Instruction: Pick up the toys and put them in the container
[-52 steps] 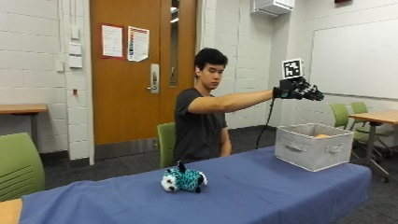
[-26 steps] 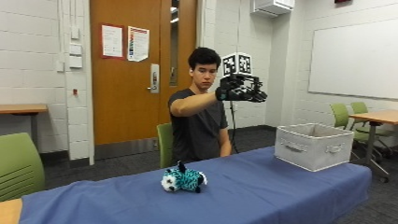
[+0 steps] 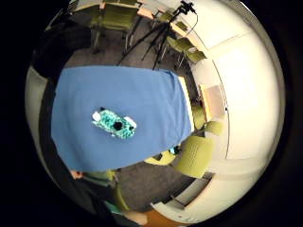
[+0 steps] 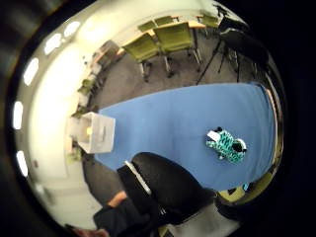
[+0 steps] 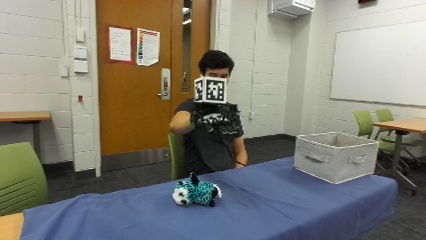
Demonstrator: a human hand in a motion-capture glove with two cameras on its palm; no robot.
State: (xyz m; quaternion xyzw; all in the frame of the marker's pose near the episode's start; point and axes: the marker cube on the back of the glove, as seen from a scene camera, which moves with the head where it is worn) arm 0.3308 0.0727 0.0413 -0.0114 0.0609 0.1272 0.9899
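1. The desk [image 5: 286,205], under a blue cloth, lies below the gloved right hand [image 5: 214,120] and runs off to both sides of it.
2. The person [image 5: 212,135] sits behind the desk, right hand raised at chest height, well above the desk and touching nothing on it.
3. A wooden door [image 5: 143,75] stands behind the hand; two papers [image 5: 133,45] hang on it, and their writing cannot be read.
4. A whiteboard [image 5: 379,62] hangs on the wall far out to the container's side of the hand.
5. The container [image 5: 336,156], a pale fabric bin with handles on its sides, stands near the end of the desk, well away from the hand. The thumb side palm view shows it open on top [image 4: 96,132], with something small and yellowish inside; what that is cannot be told.
6. Green chairs [image 4: 160,37] stand on the floor beyond the desk, and one more [image 5: 20,175] past its other end.
7. A tripod [image 3: 156,40] stands on the floor beyond the desk's edge.
8. The toy [image 5: 195,193], a teal plush with black stripes and a white face, lies on the cloth below the hand and a little to one side, well apart from the container. Nothing lies between hand and toy.
9. The hand grasps nothing; whether its fingers are released or clenched cannot be told.
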